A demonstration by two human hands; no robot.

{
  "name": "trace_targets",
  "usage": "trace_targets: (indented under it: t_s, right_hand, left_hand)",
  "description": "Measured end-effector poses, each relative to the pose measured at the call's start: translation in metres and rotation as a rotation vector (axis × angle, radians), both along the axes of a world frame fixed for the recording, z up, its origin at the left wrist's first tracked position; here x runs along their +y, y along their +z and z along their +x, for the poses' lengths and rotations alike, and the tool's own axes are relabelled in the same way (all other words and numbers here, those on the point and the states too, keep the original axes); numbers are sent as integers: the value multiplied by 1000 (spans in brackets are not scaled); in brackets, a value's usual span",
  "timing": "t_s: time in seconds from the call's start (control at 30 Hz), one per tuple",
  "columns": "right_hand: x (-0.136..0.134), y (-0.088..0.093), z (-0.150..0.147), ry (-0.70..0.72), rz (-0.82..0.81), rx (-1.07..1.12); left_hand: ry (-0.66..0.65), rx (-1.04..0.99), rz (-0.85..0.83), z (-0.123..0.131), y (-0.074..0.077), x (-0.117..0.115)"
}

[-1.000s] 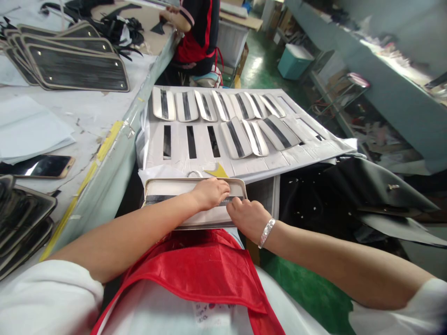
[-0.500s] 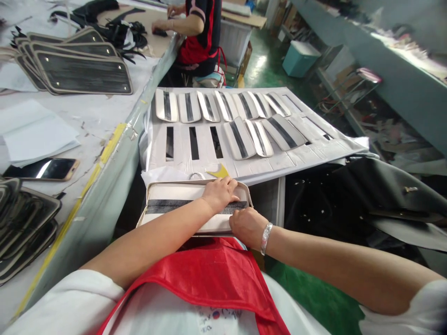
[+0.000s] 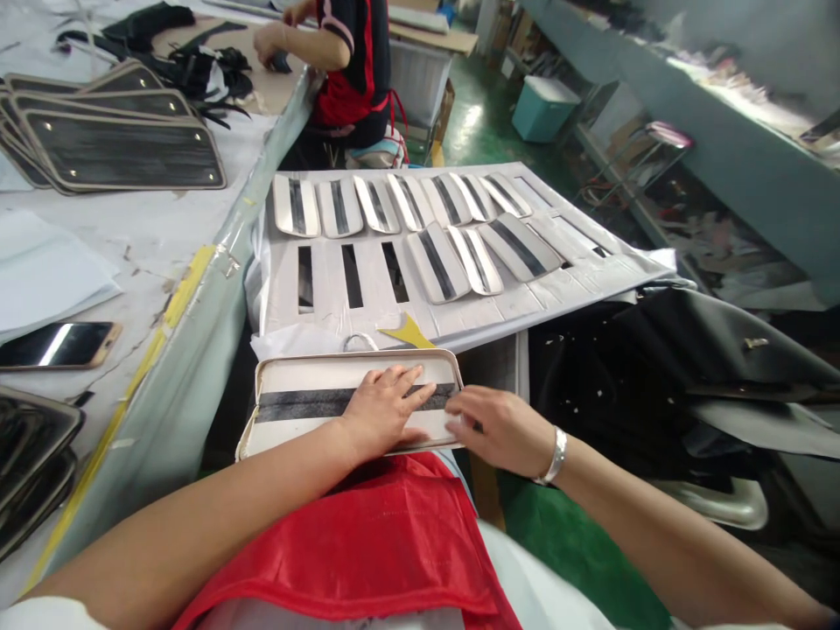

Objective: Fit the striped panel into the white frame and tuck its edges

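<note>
A cream panel (image 3: 302, 389) with rounded corners and a dark strip (image 3: 295, 405) along its middle lies across my lap, above a red apron (image 3: 367, 542). My left hand (image 3: 384, 409) lies flat on the panel's right part, fingers spread over the dark strip. At the panel's right end my right hand (image 3: 502, 429), with a silver bracelet on the wrist, has its fingers stretched out and touches the edge.
A grey board (image 3: 367, 293) ahead has dark slots and two rows of similar small panels (image 3: 437, 262). On the long table (image 3: 157, 227) to my left lie stacked dark panels (image 3: 122, 149), a phone (image 3: 56, 343) and paper. Another person (image 3: 341, 61) sits beyond.
Both hands have opened out: the left went from curled over the strip to flat with spread fingers, and the right slid right to the panel's end. The panel now lies lower, nearer me.
</note>
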State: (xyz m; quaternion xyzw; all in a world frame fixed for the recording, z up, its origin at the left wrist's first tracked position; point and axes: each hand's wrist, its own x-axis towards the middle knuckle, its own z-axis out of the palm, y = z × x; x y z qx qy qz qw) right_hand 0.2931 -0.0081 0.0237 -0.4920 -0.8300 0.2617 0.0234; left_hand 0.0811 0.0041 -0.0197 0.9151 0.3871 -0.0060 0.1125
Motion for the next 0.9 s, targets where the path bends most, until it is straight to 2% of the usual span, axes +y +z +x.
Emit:
trace_targets:
  t_s: [0.1,0.13,0.17,0.2,0.27,0.3,0.4,0.47,0.57,0.63,0.77,0.83,0.9]
  right_hand:
    - [11,-39,13,-639,-119,343]
    - [13,-56,13,-823,-251,471]
    - [13,-72,9,-940,-423,619]
    - [12,-87,4,-1000,-585,739]
    - [7,-106,-11,-1029,-738,902]
    - [4,-110,-18,-1025,-791,1000]
    - [-3,-106,-30,-1035,-895,1273]
    - [-7,-96,-31,-1062,-901,1299]
    - [-14,-80,-25,-1046,-818,1169]
    - [-19,-70,-17,-945,-682,1010]
    - [-23,-52,-2,-689,-264,424]
    - [-20,-46,0,-643,-101,122]
    - [-17,-41,-3,-611,-4,-82]
  left_hand:
    - [10,23,-21,6,1,5]
    - [9,32,-24,8,3,7]
    - [6,43,-28,10,4,9]
    - [7,55,-35,12,6,10]
    - [17,81,-53,16,9,12]
    - [24,90,-60,17,10,12]
    - [40,84,-59,19,9,11]
    - [46,67,-50,19,7,11]
    - [49,50,-44,18,5,10]
    - [49,49,-56,17,6,10]
    - [53,52,-86,16,7,9]
    - [55,44,-83,16,7,8]
    - [53,32,-72,15,6,7]
